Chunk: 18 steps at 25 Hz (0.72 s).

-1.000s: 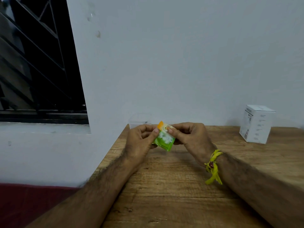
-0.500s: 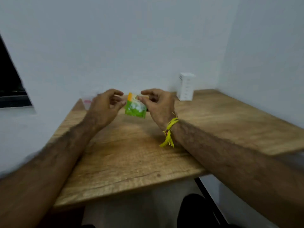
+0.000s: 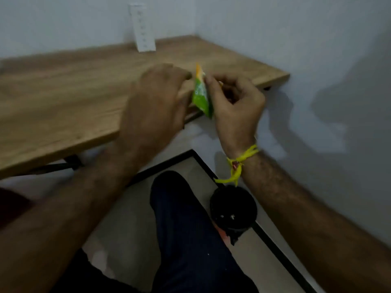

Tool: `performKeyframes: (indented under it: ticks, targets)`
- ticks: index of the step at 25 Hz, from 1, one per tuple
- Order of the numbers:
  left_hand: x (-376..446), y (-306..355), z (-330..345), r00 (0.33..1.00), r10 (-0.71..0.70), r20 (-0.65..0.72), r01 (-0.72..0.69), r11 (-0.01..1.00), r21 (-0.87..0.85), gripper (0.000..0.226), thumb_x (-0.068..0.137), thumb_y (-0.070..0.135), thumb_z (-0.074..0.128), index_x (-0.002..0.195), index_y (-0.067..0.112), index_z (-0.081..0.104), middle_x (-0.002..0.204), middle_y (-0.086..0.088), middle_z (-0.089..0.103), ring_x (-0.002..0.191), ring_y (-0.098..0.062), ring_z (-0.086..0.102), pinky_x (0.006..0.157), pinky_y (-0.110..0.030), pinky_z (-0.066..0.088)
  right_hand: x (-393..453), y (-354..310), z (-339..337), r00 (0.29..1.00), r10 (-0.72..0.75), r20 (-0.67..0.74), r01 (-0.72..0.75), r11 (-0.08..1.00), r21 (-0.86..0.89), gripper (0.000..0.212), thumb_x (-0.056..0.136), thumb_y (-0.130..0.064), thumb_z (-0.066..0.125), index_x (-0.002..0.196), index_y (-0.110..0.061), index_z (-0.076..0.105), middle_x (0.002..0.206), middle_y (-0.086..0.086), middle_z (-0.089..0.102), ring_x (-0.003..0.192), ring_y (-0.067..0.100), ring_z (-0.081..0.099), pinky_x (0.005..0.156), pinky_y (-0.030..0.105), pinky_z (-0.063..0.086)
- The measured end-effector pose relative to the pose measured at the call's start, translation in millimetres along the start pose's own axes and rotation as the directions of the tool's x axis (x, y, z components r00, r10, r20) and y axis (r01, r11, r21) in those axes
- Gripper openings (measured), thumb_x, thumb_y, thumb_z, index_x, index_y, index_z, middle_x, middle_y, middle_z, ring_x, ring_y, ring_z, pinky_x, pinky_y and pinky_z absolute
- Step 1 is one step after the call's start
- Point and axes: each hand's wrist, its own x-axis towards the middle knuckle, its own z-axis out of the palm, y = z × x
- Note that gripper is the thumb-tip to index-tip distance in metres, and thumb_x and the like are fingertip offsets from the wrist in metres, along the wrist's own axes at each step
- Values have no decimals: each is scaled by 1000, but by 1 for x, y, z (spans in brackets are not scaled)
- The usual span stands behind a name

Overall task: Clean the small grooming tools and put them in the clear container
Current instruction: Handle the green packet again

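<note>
Head view: both hands, left (image 3: pixel 156 102) and right (image 3: pixel 234 106), pinching green sachet (image 3: pixel 202 96).

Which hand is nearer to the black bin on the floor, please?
The right hand: it holds the sachet almost straight above the bin, while the left hand is further to the left.

the head view was dim and grainy; motion blur smeared the left hand (image 3: pixel 154 102) and forearm; soft shadows fell on the right wall (image 3: pixel 330 106); edges bowed slightly.
</note>
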Motion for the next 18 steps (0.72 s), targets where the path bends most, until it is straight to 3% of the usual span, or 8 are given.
performKeyframes:
  ticks: [2,5,7,9,12,18]
  targets:
    - [-27,29,50,981,193,2,-193,981,15,30,100,20,53,122,5,66,124,-16,66,119,-36,58,105,-47,39,-27,34,-48,992,67,-107,-75,995,-72,2,88,-10,74,89,-10,72,79,6,72,70,12,67,62,30,54]
    - [-82,36,134,952,136,273,-128,991,-46,34,97,28,54,118,7,68,119,-13,70,117,-32,60,109,-46,36,-70,105,-110,940,279,-196,-318,925,-209,5,87,-17,76,86,-21,72,76,0,71,68,7,63,62,27,51]
    - [-120,30,176,834,-12,551,6,1000,13,41,97,35,55,126,7,65,128,-14,67,126,-33,57,112,-51,37,-97,151,-143,874,432,-223,-484,822,-300,6,86,-18,76,83,-21,72,73,-2,69,67,8,61,66,29,52]
    - [-140,24,202,691,-132,711,126,990,61,47,98,36,60,135,7,58,137,-17,60,134,-35,49,114,-52,31,-118,187,-166,822,519,-232,-567,720,-400,8,86,-16,74,80,-20,71,71,-3,67,67,10,60,69,29,52]
    - [-144,21,224,615,-216,759,167,976,142,56,100,40,55,144,6,48,146,-18,51,140,-35,40,115,-51,27,-138,226,-180,771,599,-216,-606,587,-537,5,87,-18,71,82,-20,72,75,-2,69,74,16,65,74,32,55]
    - [-144,28,259,527,-197,827,-80,957,279,61,105,48,36,151,8,33,158,-15,34,150,-32,23,121,-54,20,-154,293,-187,635,747,-196,-591,305,-747,14,90,-20,64,93,-12,74,94,11,74,92,33,68,84,40,56]
